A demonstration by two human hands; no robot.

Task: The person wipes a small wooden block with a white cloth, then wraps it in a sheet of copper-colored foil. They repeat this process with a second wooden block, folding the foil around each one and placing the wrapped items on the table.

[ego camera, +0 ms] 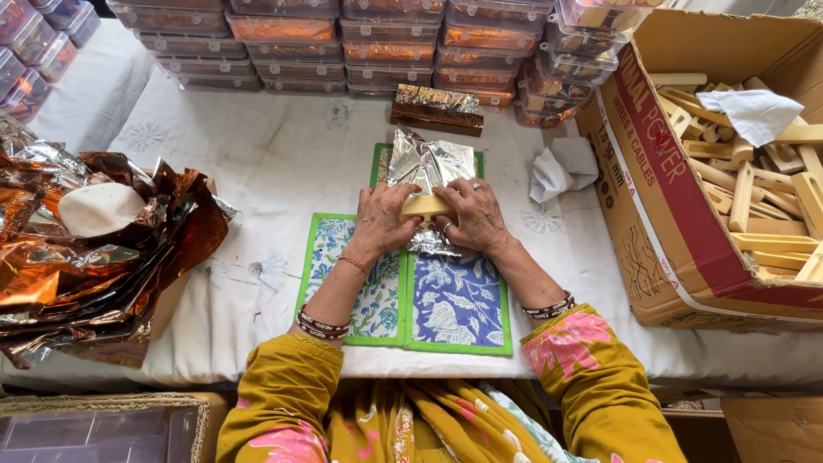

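Note:
A pale yellow wooden block (426,206) lies on a crinkled silver foil sheet (430,160), which rests on a green-bordered floral mat (446,300). My left hand (383,220) grips the block's left end and presses the foil edge. My right hand (474,218), wearing rings, holds the block's right end. The lower edge of the foil shows beneath my fingers. Both wrists carry bangles.
A foil-wrapped brown block (437,110) lies beyond the mat. Stacked clear plastic boxes (377,43) line the far edge. A cardboard box (686,223) of wooden pieces stands at right, crumpled white cloth (561,167) beside it. Copper foil heap (94,249) with a white lump at left.

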